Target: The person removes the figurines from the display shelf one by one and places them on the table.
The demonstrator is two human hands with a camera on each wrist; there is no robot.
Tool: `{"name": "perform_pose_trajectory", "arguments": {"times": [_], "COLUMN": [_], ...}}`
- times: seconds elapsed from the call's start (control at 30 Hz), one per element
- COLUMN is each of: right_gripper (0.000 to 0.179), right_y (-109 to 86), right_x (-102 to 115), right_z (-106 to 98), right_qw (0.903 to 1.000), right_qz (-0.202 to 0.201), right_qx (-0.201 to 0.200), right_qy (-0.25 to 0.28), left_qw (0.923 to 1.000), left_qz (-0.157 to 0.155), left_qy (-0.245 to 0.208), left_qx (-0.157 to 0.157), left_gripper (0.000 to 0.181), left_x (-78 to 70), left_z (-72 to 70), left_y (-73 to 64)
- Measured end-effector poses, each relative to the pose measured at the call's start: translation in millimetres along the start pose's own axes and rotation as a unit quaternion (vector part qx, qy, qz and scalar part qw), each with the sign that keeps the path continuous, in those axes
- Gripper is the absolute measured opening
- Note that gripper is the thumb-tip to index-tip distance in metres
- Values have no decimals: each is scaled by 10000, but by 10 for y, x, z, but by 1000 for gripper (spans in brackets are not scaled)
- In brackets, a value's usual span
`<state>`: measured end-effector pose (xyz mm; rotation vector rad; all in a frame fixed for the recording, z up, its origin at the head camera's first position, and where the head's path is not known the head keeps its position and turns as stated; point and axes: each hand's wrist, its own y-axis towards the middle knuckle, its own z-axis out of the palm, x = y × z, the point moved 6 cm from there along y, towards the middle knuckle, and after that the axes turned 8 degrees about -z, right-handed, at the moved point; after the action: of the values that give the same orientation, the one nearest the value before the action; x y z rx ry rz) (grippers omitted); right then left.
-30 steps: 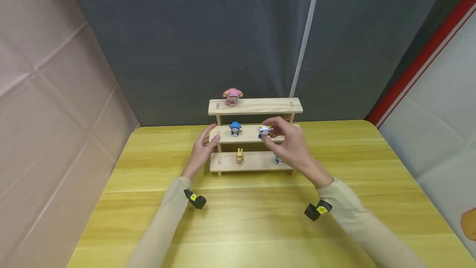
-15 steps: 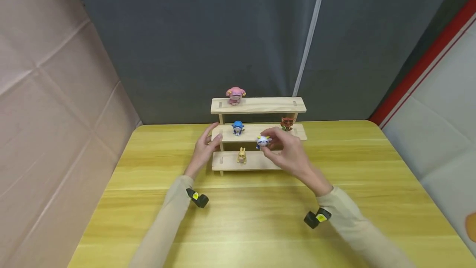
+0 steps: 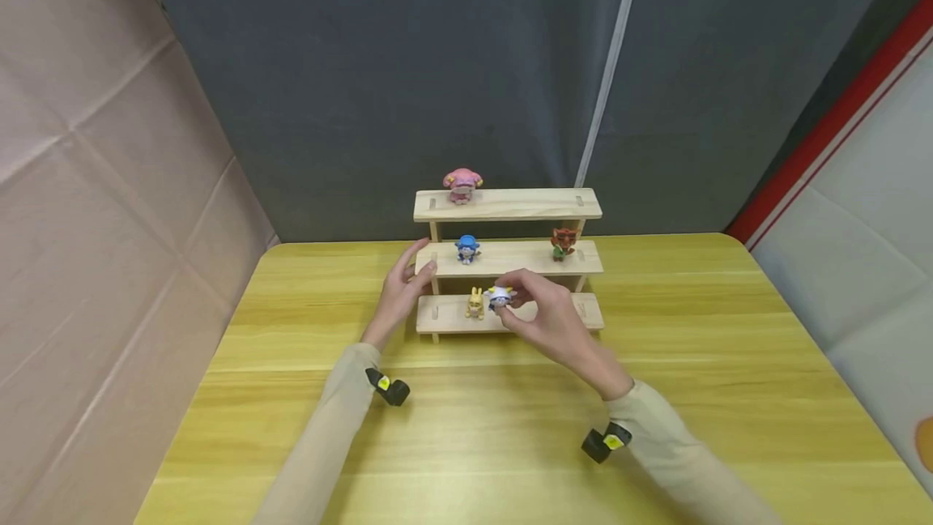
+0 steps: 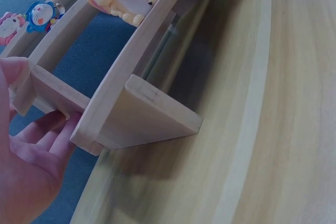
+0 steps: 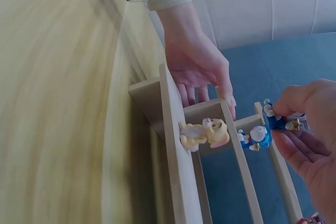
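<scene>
My left hand (image 3: 399, 290) grips the left end of a three-tier wooden display shelf (image 3: 510, 204), thumb along the middle tier and fingers around the side support. In my right hand (image 3: 551, 321) a small figurine (image 3: 500, 297) with a white-and-yellow cap and blue body is pinched between thumb and fingers. It is at the bottom tier, just right of a yellow rabbit figurine (image 3: 475, 303). In the right wrist view, the fingers of the right hand partly cover the blue body (image 5: 278, 121) of the held figurine.
A blue-capped figurine (image 3: 467, 249) and a red fox figurine (image 3: 563, 244) in green stand on the middle tier. On the top tier sits a pink figurine (image 3: 462, 185). The shelf stands on a yellow wood-grain table (image 3: 481, 428), before a dark curtain (image 3: 364, 87).
My right hand has carried the white-capped figurine from the middle tier down and left, beside the rabbit. The fox has come into view; a small blue figurine at lower right is now hidden.
</scene>
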<state>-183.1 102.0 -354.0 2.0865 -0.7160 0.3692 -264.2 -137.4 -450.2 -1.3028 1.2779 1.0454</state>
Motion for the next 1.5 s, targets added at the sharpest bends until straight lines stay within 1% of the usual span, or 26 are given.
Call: {"name": "perform_pose_trajectory", "arguments": {"times": [0.1,0.2,0.3,0.43,0.53,0.73,0.97,1.1,1.3,1.5], "right_gripper": [30,30,32,33,33,35,38,36,34,34], "right_y": [-13,-39,-69,-106,-132,-177,-229,-259,-304,-352], "right_x": [3,5,5,7,11,17,6,2,-10,3], "right_z": [52,105,162,259,324,400,490,537,599,648], "right_qw": [9999,9997,9996,9994,9991,9987,9969,9965,9970,9971], "right_qz": [59,96,56,-53,-76,-23,69,106,188,135], "right_qx": [74,168,227,297,342,338,438,477,535,533], "right_qy": [78,150,128,158,234,377,647,678,528,534], "left_qw": [9999,9997,9994,9995,9996,9993,9996,9994,9995,9997], "left_qz": [-33,-104,-140,-88,-81,-92,-68,-88,-77,-106], "left_qy": [-96,-194,-224,-152,-141,-210,-133,-172,-128,-101], "left_qx": [33,128,231,257,246,302,252,270,267,209], "left_gripper": [55,57,58,57,56,57,56,55,57,56], "left_x": [5,-28,-131,-277,-315,-336,-329,-329,-326,-312], "left_z": [-2,-4,-3,6,12,31,20,17,31,28], "left_y": [12,7,-43,-122,-146,-158,-165,-175,-177,-183]}}
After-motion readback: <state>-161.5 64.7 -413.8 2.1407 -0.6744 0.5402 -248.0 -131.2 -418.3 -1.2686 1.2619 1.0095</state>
